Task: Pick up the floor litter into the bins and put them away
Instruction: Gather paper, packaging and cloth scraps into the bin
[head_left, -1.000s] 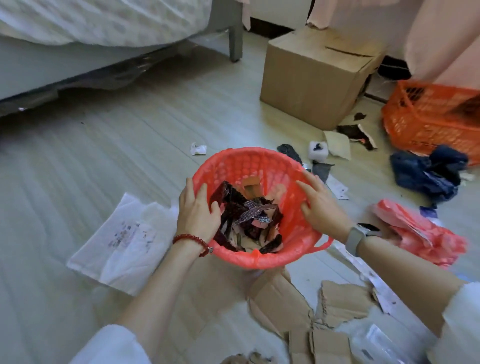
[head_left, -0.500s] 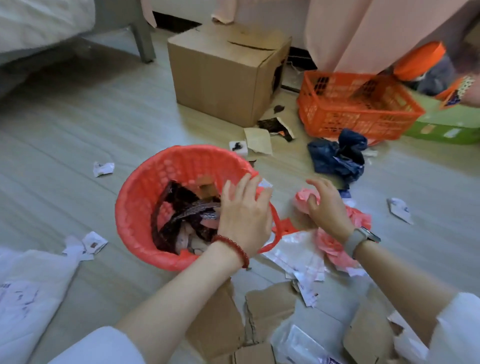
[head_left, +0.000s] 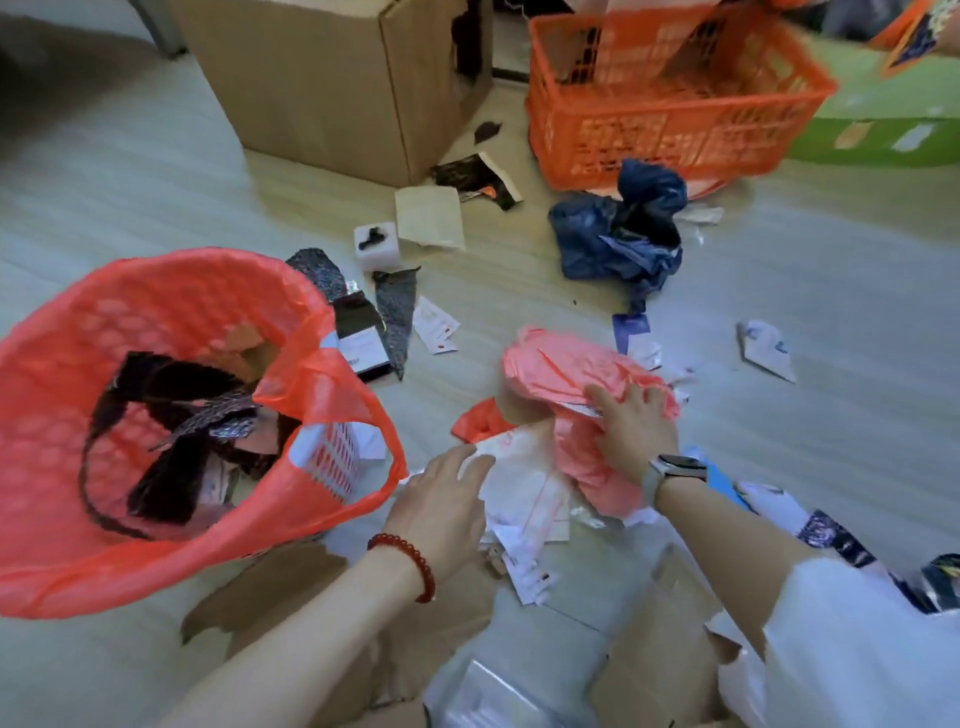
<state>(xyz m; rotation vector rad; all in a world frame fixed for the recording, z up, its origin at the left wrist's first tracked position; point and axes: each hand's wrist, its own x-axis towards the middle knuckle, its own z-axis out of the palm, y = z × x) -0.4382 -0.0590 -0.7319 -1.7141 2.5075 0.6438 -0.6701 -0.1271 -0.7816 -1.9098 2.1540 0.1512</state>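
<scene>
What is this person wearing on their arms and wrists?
The left hand has a red beaded bracelet at the wrist. The right hand has a grey smartwatch with a dark face. White sleeves cover both upper arms; the forearms are bare.

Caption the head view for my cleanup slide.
Both hands gather pink plastic and white paper beside the bag-lined red bin.
</scene>
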